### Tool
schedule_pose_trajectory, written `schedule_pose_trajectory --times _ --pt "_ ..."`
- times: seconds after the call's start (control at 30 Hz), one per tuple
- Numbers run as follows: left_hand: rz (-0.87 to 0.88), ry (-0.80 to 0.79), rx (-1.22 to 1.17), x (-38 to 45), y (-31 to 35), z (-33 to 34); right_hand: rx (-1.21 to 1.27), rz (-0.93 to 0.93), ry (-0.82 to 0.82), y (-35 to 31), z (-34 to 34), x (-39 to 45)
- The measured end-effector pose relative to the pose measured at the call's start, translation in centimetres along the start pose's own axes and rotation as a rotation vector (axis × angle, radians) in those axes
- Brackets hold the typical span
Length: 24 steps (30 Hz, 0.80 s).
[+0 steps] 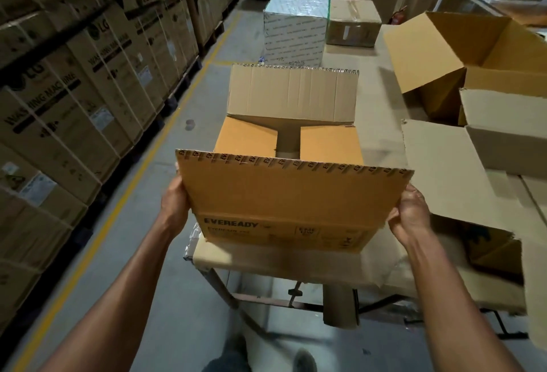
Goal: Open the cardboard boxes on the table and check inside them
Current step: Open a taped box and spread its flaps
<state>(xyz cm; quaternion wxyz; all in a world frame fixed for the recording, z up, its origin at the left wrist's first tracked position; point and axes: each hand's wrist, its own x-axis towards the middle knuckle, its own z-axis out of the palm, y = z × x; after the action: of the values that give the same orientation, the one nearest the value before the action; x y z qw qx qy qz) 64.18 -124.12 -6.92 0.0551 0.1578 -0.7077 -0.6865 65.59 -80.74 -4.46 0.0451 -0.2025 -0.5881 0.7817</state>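
Left hand and right hand gripping raised near flap of Eveready box — inner flaps folded shut, contents seemingly hidden

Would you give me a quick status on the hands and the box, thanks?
Left hand and right hand grip near flap of Eveready box. Outer flaps up, inner flaps still closed. Nothing blocking.

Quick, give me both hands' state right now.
Left hand: grips the left edge of the near flap.
Right hand: grips its right edge.
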Motion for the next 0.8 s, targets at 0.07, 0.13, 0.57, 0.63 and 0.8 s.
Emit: schedule_pose_trajectory --times 0.07,0.13,0.57,0.63,0.8 --pt "-0.009 -0.006 -0.081 -1.1 -0.5 -0.3 -0.008 0.005 -0.019 0.3 -0.1 -1.2" --pt "-0.004 -0.032 -0.166 -2.1 -1.1 -1.2 -0.052 -0.014 -0.020 0.7 -0.3 -2.4" --pt "0.098 -0.498 0.123 -3.7 -0.4 -6.3 -0.439 0.060 -0.432 0.5 -4.6 -8.4" --pt "0.160 -0.515 0.359 -3.9 0.0 -6.1 -0.643 0.049 -0.436 0.7 -4.2 -9.4" --pt "0.365 -0.621 0.802 -6.2 0.8 -3.1 -1.036 -0.184 -0.268 4.8 -0.9 -11.7"
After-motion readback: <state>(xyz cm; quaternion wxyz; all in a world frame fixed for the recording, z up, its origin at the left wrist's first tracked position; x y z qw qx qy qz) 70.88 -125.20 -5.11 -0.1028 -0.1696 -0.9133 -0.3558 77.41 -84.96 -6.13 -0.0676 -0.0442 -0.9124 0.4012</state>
